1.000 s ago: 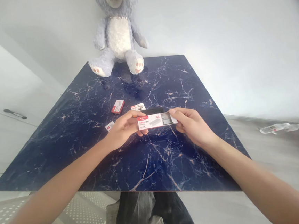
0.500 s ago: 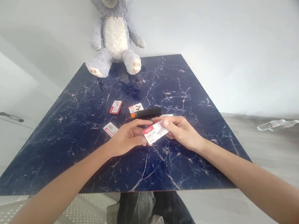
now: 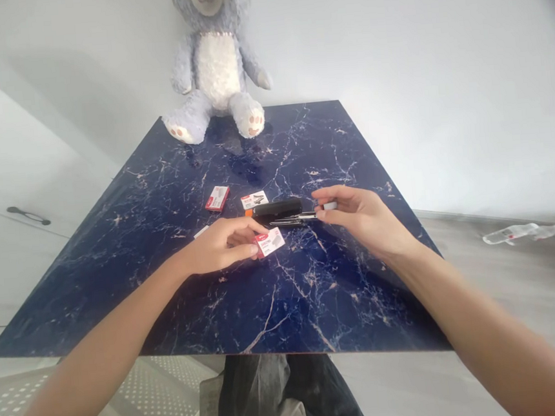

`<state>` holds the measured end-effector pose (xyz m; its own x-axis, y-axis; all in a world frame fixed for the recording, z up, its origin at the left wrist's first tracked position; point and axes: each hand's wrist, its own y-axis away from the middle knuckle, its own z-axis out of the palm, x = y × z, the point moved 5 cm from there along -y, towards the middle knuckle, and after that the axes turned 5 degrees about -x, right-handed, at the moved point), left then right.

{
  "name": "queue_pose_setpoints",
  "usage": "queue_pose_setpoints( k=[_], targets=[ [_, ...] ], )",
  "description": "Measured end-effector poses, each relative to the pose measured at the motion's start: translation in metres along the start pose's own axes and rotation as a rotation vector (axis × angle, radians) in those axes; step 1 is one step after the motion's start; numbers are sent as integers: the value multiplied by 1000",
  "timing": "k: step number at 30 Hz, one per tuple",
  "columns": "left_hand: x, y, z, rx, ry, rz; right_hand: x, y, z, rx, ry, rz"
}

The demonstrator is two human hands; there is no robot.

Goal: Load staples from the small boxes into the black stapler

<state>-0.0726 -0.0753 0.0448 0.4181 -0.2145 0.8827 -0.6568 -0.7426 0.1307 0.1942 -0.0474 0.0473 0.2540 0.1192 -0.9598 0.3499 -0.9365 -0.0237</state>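
Observation:
My left hand (image 3: 229, 243) is closed on one end of a red-and-white staple box (image 3: 271, 242), thumb below and fingers above, low over the table. Just beyond it lies a black stapler (image 3: 280, 208) with an orange tip at its left end and a thin silver tray (image 3: 293, 219) along its near side. My right hand (image 3: 356, 217) is at the stapler's right end. Its thumb and fingers are curled about a small light-grey piece (image 3: 330, 206), whose kind is too small to tell. The thumb overlaps the silver tray's end; whether it touches is unclear.
Behind the stapler lies a white box with a stapler picture (image 3: 254, 199). Left of that is another red-and-white box (image 3: 217, 198). A white card or box (image 3: 200, 231) is mostly covered by my left hand. A plush bear (image 3: 217, 71) sits at the table's (image 3: 353, 292) far edge.
My right hand has let go of the staple box and moved right and away from me to the stapler's end. My left hand keeps the box, now a little farther left.

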Motion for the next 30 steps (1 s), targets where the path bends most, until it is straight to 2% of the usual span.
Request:
queue_pose_setpoints(
  k=[3,6,9,11,13,16,19,24,27,30],
  targets=[
    [1,2,-6,19,-101,-104,3,-2,-9,72,69,-2],
    [5,6,-16,41,-213,-158,6,-5,-8,84,206,13],
    [4,12,-31,10,-368,-201,10,-8,-7,88,274,18],
    [-3,17,-45,34,-493,-251,13,-10,-8,84,269,25],
    [-11,19,-58,106,-619,-283,16,-11,-10,86,255,33],
    [-15,17,-67,318,-829,-237,18,-10,-12,109,256,53],
    [-10,11,-57,485,-906,-111,15,-8,-11,120,287,48],
    [4,1,-26,541,-825,136,7,-5,-5,145,289,-81],
    [5,0,-21,561,-798,186,6,-4,-3,141,286,-101],
    [1,1,-25,583,-758,159,6,-4,-3,108,314,-97]
  ],
)
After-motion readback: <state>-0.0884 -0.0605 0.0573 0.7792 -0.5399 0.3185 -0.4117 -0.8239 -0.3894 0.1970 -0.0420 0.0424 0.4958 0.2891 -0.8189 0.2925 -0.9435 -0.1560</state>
